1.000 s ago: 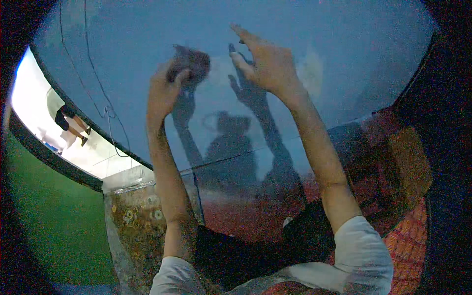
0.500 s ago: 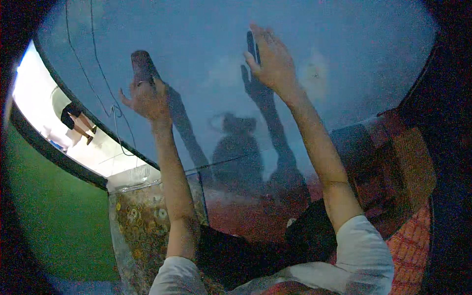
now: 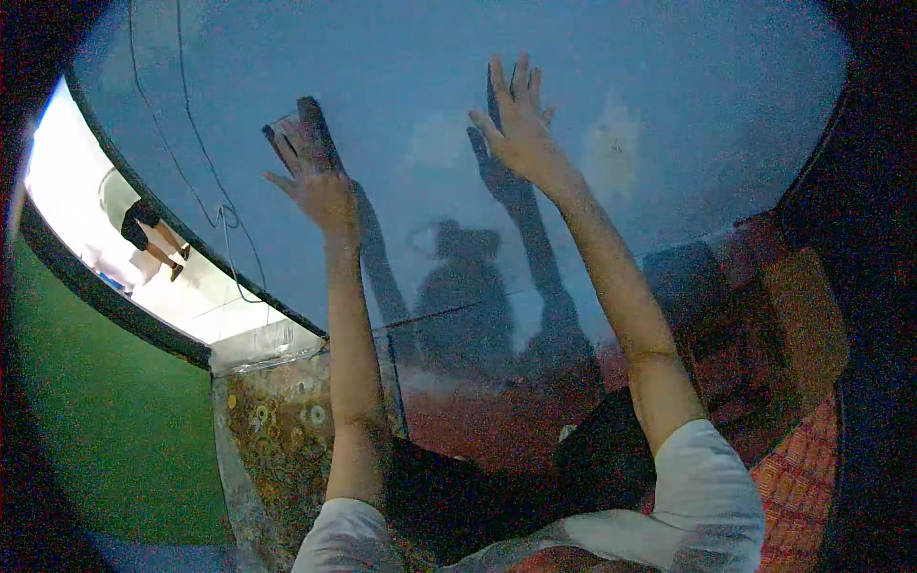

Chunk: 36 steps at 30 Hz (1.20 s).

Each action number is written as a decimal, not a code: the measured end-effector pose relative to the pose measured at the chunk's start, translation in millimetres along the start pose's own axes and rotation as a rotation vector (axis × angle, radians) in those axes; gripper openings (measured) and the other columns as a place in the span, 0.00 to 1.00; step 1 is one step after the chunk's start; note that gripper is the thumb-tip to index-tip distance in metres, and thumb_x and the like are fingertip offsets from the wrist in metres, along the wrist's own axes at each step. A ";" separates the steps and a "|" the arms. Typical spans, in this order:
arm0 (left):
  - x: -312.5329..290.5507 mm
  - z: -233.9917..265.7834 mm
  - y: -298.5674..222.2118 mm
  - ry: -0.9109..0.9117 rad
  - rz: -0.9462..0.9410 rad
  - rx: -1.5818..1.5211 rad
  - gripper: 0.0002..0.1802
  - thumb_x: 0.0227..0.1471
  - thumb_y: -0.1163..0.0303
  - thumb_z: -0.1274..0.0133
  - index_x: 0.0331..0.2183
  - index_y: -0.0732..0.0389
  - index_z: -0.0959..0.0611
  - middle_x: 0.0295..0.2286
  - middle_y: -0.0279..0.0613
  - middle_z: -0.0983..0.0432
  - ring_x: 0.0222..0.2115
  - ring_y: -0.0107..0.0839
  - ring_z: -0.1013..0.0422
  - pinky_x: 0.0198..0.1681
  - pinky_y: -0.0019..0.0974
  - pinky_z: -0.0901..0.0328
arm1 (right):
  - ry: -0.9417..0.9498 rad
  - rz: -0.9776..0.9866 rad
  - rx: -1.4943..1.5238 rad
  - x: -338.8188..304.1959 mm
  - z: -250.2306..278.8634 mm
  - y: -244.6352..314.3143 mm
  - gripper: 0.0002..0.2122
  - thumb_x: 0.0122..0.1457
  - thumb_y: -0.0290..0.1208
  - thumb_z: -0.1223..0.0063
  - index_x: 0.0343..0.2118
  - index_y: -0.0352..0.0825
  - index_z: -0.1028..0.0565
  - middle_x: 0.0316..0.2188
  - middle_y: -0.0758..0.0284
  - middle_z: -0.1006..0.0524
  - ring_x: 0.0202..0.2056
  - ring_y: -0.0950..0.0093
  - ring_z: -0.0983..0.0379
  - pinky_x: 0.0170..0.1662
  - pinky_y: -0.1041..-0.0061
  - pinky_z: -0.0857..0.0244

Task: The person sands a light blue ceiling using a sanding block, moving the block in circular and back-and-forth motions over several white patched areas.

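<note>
Both my arms reach up in front of a blue wall [image 3: 411, 57]. My left hand [image 3: 325, 196] is raised on the left, with the thumb out to the side and the fingers stretched upward. Dark shapes around those fingers look like shadow; nothing held can be made out there. My right hand [image 3: 525, 134] is raised further right, fingers spread apart and nothing in it. Close behind it on the wall falls its dark shadow [image 3: 501, 181]. Between the arms lies the shadow [image 3: 463, 296] of a head and shoulders. Whether either palm touches the wall, I cannot tell.
Thin dark cables [image 3: 181, 124] hang down the wall at left. Beyond a bright opening [image 3: 76, 181] are a person's legs [image 3: 158, 239] in dark shorts. A table with a patterned cover [image 3: 277, 430] stands lower left, a green surface [image 3: 105, 411] beside it. A red patterned cloth [image 3: 802, 487] lies lower right.
My left hand has shifted right and slightly down, its fingers showing more upright. My right hand has turned, and its fingers have spread apart.
</note>
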<state>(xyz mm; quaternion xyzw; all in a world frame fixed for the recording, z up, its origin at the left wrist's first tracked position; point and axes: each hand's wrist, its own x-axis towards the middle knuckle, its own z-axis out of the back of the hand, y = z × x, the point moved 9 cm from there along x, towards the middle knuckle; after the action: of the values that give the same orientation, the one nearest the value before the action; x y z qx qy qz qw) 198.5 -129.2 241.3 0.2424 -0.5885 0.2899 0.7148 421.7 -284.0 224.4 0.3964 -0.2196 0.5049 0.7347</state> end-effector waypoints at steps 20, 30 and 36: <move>-28.6 -26.3 32.4 0.032 0.108 -0.182 0.35 0.58 0.55 0.54 0.64 0.53 0.41 0.64 0.43 0.51 0.66 0.49 0.60 0.63 0.66 0.76 | 0.016 0.091 -0.209 -7.7 -16.4 -17.7 0.35 0.63 0.55 0.62 0.68 0.50 0.60 0.68 0.53 0.73 0.67 0.45 0.77 0.58 0.27 0.71; -116.7 -39.4 31.9 -0.005 0.037 -0.200 0.31 0.59 0.63 0.54 0.62 0.54 0.38 0.64 0.48 0.53 0.66 0.52 0.63 0.64 0.61 0.76 | 0.037 0.192 -0.384 -15.5 -54.4 -37.0 0.42 0.59 0.60 0.57 0.69 0.48 0.64 0.67 0.49 0.76 0.66 0.41 0.82 0.57 0.27 0.83; -59.6 -33.8 32.2 -0.048 0.185 -0.350 0.30 0.62 0.60 0.59 0.62 0.60 0.38 0.64 0.46 0.50 0.67 0.48 0.70 0.65 0.55 0.80 | 0.034 0.234 -0.341 -19.8 -60.9 -43.2 0.47 0.55 0.62 0.53 0.68 0.45 0.65 0.67 0.46 0.76 0.65 0.37 0.82 0.55 0.26 0.84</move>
<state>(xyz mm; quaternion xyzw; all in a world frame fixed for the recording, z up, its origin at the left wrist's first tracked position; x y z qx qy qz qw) 191.3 -90.7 176.5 0.0663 -0.6666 0.2418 0.7020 448.7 -253.9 158.7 0.2296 -0.3340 0.5490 0.7310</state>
